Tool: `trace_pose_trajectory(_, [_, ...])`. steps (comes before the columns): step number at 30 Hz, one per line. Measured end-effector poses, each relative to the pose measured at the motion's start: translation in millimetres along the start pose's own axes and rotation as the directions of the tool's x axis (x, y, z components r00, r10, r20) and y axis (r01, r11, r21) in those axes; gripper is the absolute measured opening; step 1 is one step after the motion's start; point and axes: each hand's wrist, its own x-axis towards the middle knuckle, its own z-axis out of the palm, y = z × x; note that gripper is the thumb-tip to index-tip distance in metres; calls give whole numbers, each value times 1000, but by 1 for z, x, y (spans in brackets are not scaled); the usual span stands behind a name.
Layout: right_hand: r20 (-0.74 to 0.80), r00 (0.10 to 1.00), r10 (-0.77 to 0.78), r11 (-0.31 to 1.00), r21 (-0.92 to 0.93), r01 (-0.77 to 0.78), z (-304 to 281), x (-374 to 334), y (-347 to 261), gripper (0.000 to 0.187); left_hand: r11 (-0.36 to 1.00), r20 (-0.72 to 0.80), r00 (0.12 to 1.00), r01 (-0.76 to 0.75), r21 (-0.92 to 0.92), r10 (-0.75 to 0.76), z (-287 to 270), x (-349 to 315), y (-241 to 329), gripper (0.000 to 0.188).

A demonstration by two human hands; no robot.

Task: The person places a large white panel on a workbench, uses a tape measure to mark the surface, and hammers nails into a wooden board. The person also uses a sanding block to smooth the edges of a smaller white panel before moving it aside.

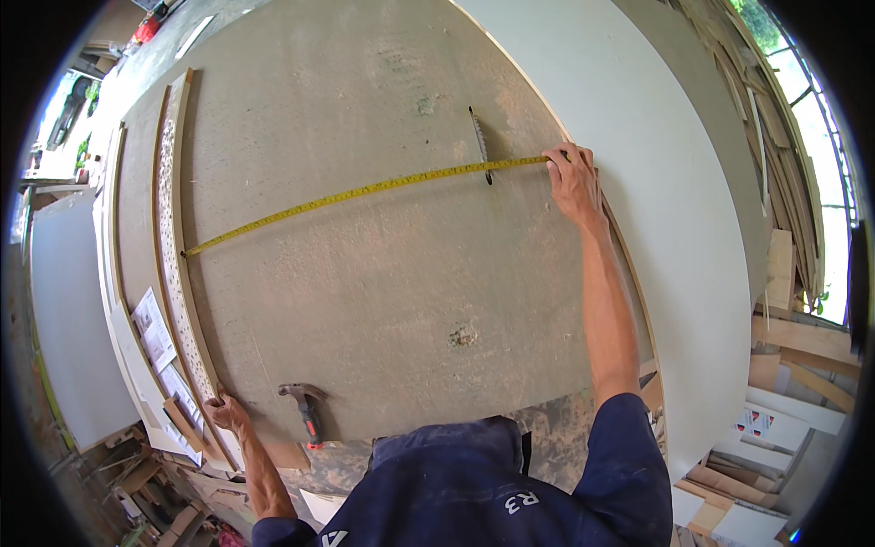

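A yellow tape measure stretches across the wide grey-brown board. Its left end meets the inner edge of a long narrow panel with a speckled face. At the board's right edge, my right hand is closed on the other end of the tape; the fingers hide part of it. My left hand grips the near end of the narrow panel, thumb on top. Just right of that hand lies a claw hammer with a black and red handle. A thin serrated blade rests under the tape near my right hand.
Printed sheets lie on strips left of the narrow panel. A large white panel runs along the board's right side. Stacked boards stand at far right, with offcuts below them. Another pale panel stands at left.
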Motion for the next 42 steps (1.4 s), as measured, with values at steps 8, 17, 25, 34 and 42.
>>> trace_pose_trajectory(8, [7,1000,7,1000,-5,-7,1,-1,2,20,1000,-6,1000,-20,3,20,1,-1,-2,56])
trace_pose_trajectory(17, [23,999,30,1000,1,-30,0,-1,1,20,1000,-25,1000,-15,-8,15,-1,-3,4,59])
trace_pose_trajectory(25, [2,1000,28,999,26,-28,2,0,1,20,1000,-21,1000,-3,-14,3,-1,-4,6,61])
trace_pose_trajectory(34, [-7,999,35,999,30,-34,7,-1,5,21,999,-38,998,-45,12,45,-1,-5,9,60])
trace_pose_trajectory(42, [13,999,53,998,16,-53,6,0,2,20,998,-34,998,-46,41,47,0,-5,7,59])
